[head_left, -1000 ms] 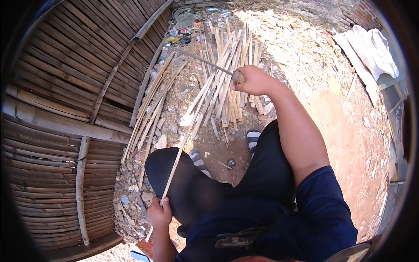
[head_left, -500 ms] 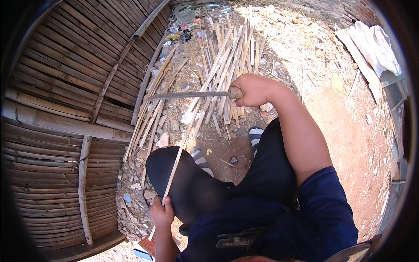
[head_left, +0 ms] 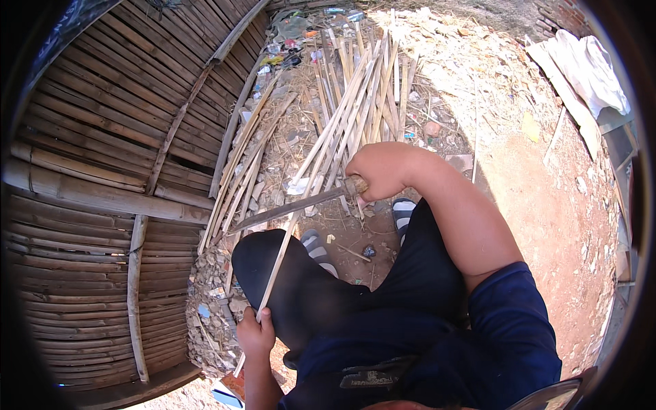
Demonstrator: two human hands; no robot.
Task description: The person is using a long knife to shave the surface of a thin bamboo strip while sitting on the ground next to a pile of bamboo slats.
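Beside a bamboo wall [head_left: 102,137], the right hand [head_left: 383,169] grips a knife [head_left: 290,208], now lowered nearer the left hand [head_left: 255,333] grasping a strip [head_left: 278,263].

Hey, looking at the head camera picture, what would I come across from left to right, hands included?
Slatted wall, left hand, left foot, right hand, white cloth. I left out the long knife and the held wooden strip, since they overlap these.

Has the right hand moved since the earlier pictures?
Yes, downward in the view: the right hand, gripping the knife, has gone from beside the middle of the stick pile to its near end.
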